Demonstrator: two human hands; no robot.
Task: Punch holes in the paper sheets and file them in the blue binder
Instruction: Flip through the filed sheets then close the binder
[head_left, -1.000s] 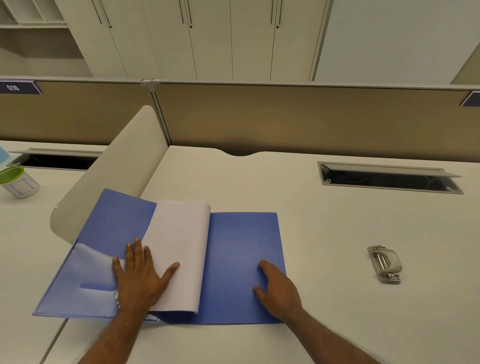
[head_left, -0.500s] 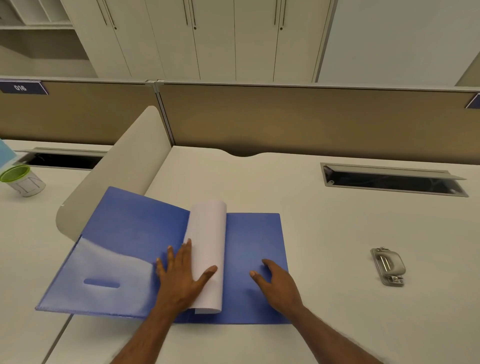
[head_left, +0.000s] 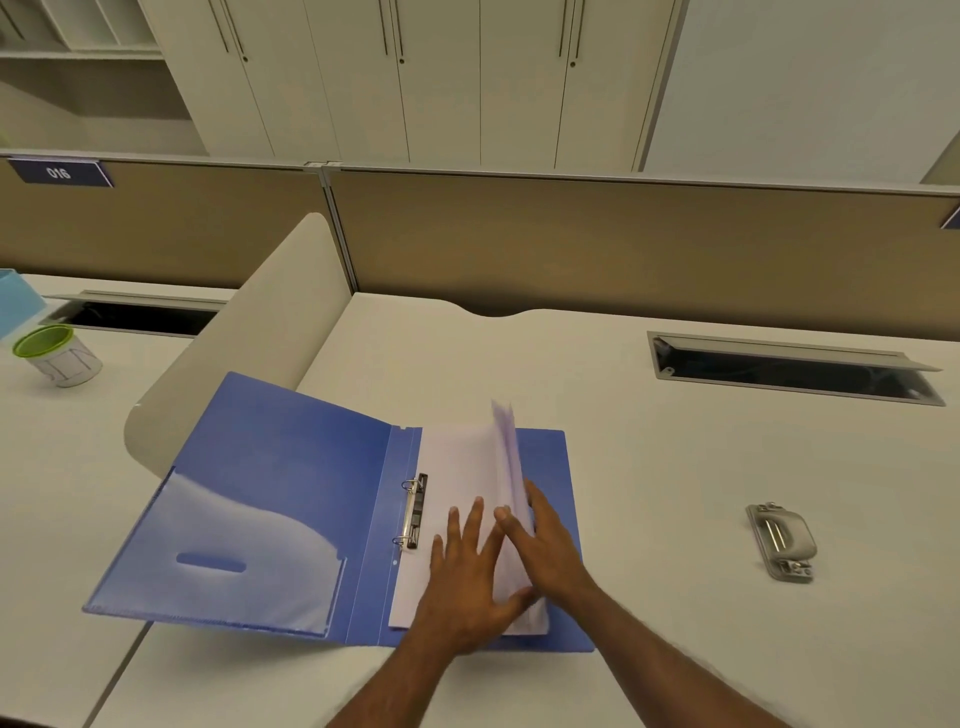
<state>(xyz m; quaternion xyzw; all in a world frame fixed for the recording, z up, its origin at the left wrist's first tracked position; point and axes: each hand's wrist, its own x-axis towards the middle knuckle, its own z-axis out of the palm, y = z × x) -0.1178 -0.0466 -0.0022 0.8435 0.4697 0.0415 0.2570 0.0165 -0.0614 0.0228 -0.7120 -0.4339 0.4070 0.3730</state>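
The blue binder (head_left: 280, 483) lies open on the desk, its left cover with a clear pocket hanging over the desk's left edge. Its two metal rings (head_left: 414, 512) are bare at the spine. The white paper sheets (head_left: 467, 467) lie on the right half, their right edge lifted and blurred. My left hand (head_left: 467, 577) rests flat on the sheets, fingers spread. My right hand (head_left: 545, 545) overlaps it, fingers against the raised edge of the sheets. The grey hole punch (head_left: 782, 540) sits on the desk to the right, apart from both hands.
A curved beige divider (head_left: 249, 338) stands behind the binder's left cover. A recessed cable tray (head_left: 789, 369) opens at the back right. On the neighbouring desk stand a green-rimmed cup (head_left: 54, 356) and a light blue box (head_left: 15, 301). A brown partition (head_left: 623, 244) closes off the back.
The sheets were rolled over from the left cover onto the right half, baring the rings. My left hand followed them right; my right hand moved onto the sheets' edge.
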